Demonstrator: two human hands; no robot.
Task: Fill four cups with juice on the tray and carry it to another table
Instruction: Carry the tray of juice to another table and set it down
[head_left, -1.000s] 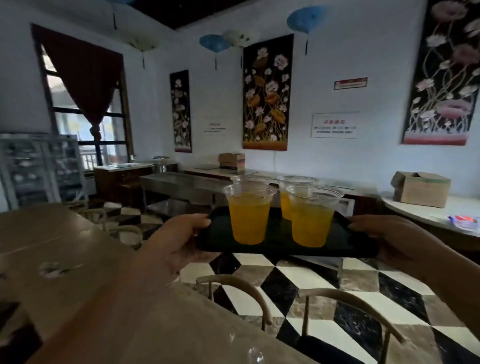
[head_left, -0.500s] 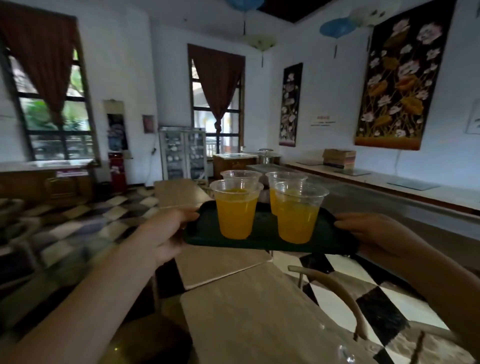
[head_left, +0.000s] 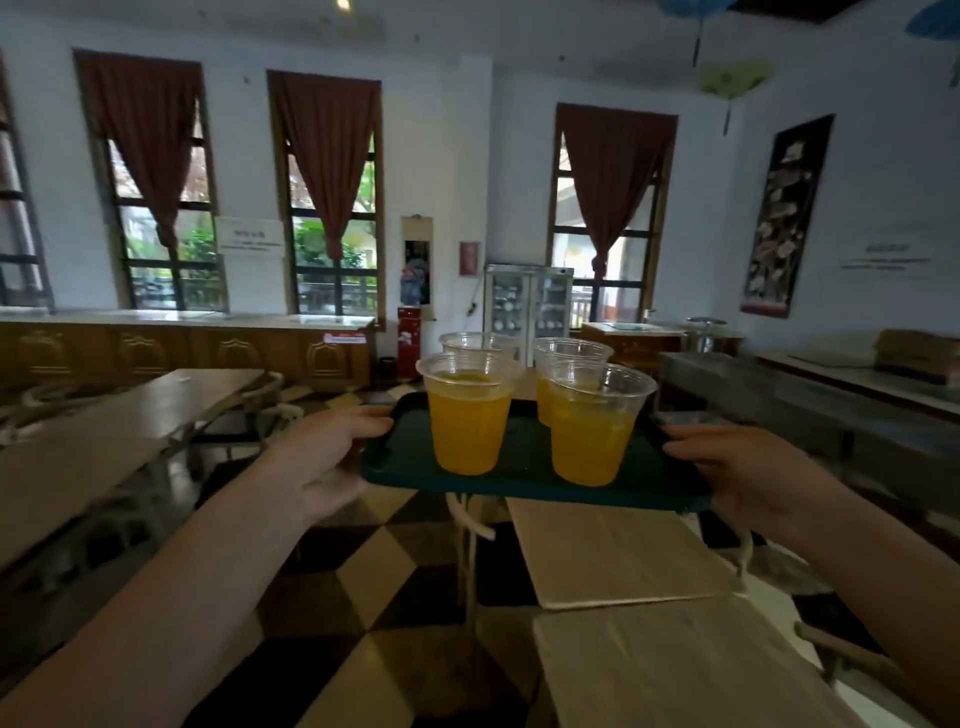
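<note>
The filling step looks finished, and the carrying step is in hand. The tray (head_left: 524, 465) is held up in the air at the middle of the frame, above the floor and the near tables, not resting on anything. The left hand (head_left: 332, 457) grips its left edge with the thumb on top of the rim, and the right hand (head_left: 737, 467) grips the right edge in the same way; the fingers under the tray are hidden.

Four cups stand upright on the tray. The front left cup (head_left: 467, 415) and the front right cup (head_left: 595, 423) hold orange juice up to well below the rim. The back right cup (head_left: 563, 364) also shows juice. The back left cup (head_left: 475, 344) is mostly hidden, so I cannot tell its level.

I think the next move needs a level tray and slow steps toward a free table, such as the long table (head_left: 130, 415) at the left of the frame. Then both hands should lower the tray flat, because the light cups may slide or tip over.
</note>
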